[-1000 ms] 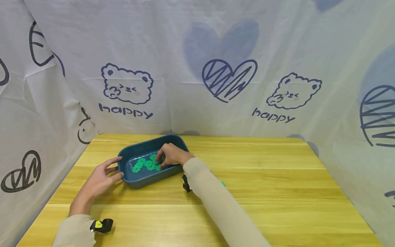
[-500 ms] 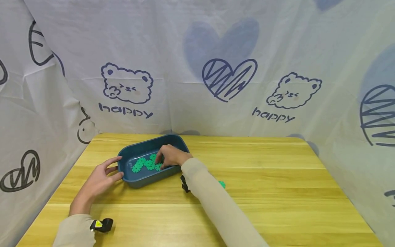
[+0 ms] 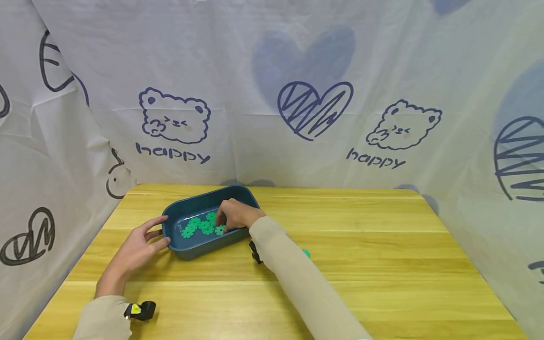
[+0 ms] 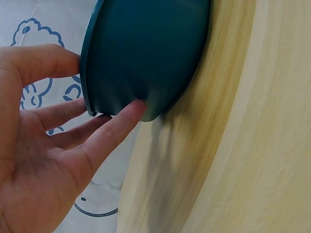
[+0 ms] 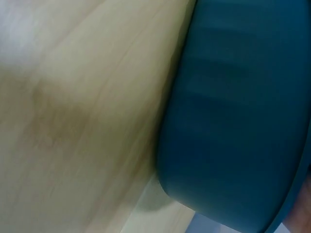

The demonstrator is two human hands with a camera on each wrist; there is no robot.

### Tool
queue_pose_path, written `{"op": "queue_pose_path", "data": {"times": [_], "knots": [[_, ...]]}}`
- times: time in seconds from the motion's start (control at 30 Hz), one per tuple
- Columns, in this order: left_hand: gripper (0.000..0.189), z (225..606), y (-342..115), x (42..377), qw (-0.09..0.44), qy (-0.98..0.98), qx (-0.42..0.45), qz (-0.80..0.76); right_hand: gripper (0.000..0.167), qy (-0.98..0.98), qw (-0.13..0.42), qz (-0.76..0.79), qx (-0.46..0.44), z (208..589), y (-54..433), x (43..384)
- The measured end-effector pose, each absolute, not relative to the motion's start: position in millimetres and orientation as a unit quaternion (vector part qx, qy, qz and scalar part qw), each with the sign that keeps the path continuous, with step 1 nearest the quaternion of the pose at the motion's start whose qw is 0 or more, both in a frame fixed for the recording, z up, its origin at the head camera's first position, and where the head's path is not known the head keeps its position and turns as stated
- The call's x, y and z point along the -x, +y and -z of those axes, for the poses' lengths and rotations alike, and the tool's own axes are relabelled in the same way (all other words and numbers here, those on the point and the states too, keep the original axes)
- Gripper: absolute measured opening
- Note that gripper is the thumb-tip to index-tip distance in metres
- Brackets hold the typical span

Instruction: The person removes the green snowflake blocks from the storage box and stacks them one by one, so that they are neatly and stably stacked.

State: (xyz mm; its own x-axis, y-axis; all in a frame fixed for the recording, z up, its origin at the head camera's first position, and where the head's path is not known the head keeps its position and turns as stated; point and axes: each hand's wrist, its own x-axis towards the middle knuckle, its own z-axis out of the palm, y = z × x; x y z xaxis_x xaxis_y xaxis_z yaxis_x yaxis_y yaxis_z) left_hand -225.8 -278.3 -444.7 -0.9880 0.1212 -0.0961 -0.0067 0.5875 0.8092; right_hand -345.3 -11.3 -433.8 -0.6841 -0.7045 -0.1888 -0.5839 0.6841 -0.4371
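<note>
A dark blue-green bin [image 3: 204, 248] stands at a slant on the wooden table, several small green notched discs [image 3: 187, 232] on its floor. At its left end, the spread fingers and thumb of my left hand [image 3: 138, 243] touch the outer wall and rim; the left wrist view shows the fingertips against the bin's end [image 4: 146, 53]. My right hand [image 3: 238, 215] reaches over the near rim into the bin. Its bent fingers point down among the discs, beside one near disc [image 3: 219, 230]; whether they pinch one is hidden. The right wrist view mostly shows the bin's outer wall [image 5: 233, 121].
Another green piece [image 3: 306, 253] lies on the table [image 3: 382, 264], partly hidden behind the right sleeve [image 3: 293, 274]. A white cloth [image 3: 250, 141] with printed bears and hearts hangs behind and at the sides of the table.
The right hand has stayed in the bin, its fingers shifting slightly among the discs. The near disc shows more of its face now. The left hand and bin have kept their places.
</note>
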Motion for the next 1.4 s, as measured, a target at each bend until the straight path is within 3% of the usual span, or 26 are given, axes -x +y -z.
{"op": "queue_pose_path", "data": {"times": [1.4], "knots": [[0.073, 442.4, -277.6, 224.9, 0.071, 0.892, -0.034, -0.445, 0.024, 0.858, 0.108, 0.342, 0.369, 403.1, 55.9, 333.5]]}}
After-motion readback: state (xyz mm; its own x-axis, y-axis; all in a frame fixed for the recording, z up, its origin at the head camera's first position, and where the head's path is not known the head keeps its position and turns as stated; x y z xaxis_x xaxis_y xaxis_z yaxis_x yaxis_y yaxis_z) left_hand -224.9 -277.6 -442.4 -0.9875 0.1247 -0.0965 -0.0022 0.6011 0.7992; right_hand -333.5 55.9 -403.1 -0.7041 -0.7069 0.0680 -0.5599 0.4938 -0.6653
